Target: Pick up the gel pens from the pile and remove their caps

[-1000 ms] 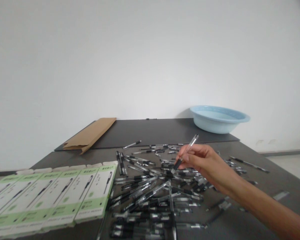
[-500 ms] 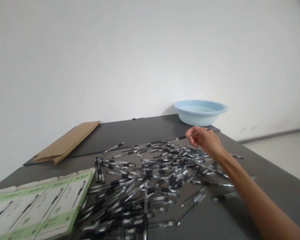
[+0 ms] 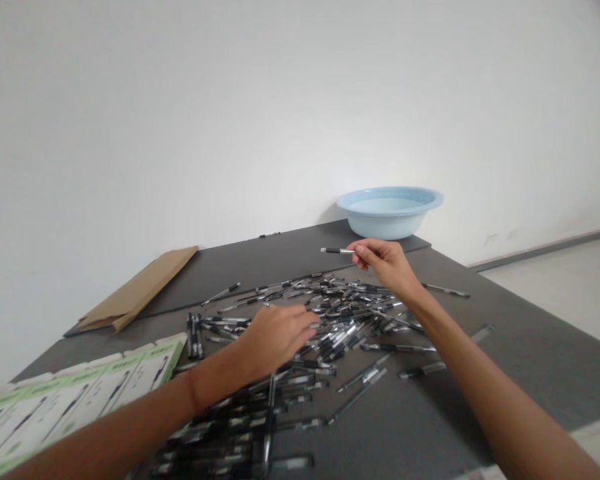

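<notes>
Many black and clear pens (image 3: 345, 333) lie in a loose heap on the dark table. Above the back of the heap, my right hand (image 3: 377, 261) pinches one pen (image 3: 336, 251) by its end; the pen points left and is nearly level. Over the heap's left-middle part is my left hand (image 3: 280, 333), palm down, with its fingers reaching right among the pens. Whether those fingers hold a pen cannot be made out.
White and green pen boxes (image 3: 95, 393) stand in a row at the lower left. A brown paper envelope (image 3: 140, 287) lies behind them. At the back right is a light blue basin (image 3: 390, 217), near the wall.
My left hand has come into view over the heap. My right hand has moved slightly left and up, and the pen in it now shows clearly. The view has shifted a little.
</notes>
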The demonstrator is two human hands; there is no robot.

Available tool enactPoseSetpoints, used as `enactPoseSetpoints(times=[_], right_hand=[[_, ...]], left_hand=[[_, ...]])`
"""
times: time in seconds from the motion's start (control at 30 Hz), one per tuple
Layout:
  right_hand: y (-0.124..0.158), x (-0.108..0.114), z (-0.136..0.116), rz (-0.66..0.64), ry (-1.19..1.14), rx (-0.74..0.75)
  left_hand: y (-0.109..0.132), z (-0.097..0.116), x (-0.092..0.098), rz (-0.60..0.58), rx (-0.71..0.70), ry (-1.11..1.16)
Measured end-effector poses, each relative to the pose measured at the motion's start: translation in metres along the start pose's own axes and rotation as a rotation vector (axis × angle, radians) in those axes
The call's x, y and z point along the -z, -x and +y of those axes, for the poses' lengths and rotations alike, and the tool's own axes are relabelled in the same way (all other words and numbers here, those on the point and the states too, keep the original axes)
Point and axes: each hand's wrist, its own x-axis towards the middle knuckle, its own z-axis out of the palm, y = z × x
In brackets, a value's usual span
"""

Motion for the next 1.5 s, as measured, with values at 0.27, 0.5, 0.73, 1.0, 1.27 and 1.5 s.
enactPoseSetpoints(times=[0.27, 0.5, 0.73, 1.0, 1.27, 1.5], right_hand=[[0.000, 0.001, 0.006, 0.027, 0.077, 0.013], [-0.002, 0.008, 0.001, -0.065, 0.238, 0.018], [0.003, 0.004, 0.002, -0.199, 0.236, 0.049], [0.010, -0.007, 0.013, -0.203, 0.162, 0.115], [-0.018, -0.045, -0.064, -0.531, 0.362, 0.102], [-0.022, -0.074, -0.159, -0.667, 0.528, 0.146]], left_hand=[[-0.075, -0.042, -0.029, 0.012, 0.063, 0.011], [-0.081, -0.041, -0.033, 0.056, 0.120, 0.028], [-0.057, -0.020, -0.016, 0.047, 0.085, 0.019], [-0.001, 0.010, 0.013, -0.030, 0.028, -0.054], [0.047, 0.068, 0.020, -0.122, 0.053, -0.034], [0.031, 0.096, -0.021, -0.112, 0.041, 0.028]])
